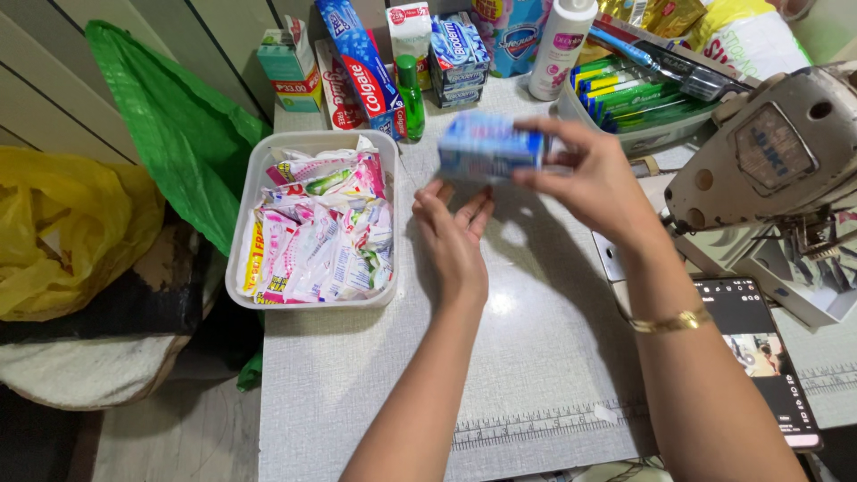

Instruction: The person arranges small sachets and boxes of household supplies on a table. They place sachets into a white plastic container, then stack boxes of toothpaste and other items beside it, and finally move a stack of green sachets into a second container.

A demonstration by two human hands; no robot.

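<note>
My right hand [589,174] grips a small blue and white box [489,147], blurred, lifted above the grey tabletop [500,357]. A gold bracelet [668,322] circles that wrist. My left hand [453,234] is just below the box, palm up with fingers apart, holding nothing. To the left of it stands a white plastic tub [259,174] filled with pink and white sachets [321,236].
Boxes of toothpaste [364,67], a green bottle [411,98], stacked blue boxes [457,58] and a white bottle [558,45] line the back. A tray of toothbrushes [643,103], a sewing machine [768,170] and a phone [768,357] are at right. Green [178,125] and yellow [62,232] bags hang left.
</note>
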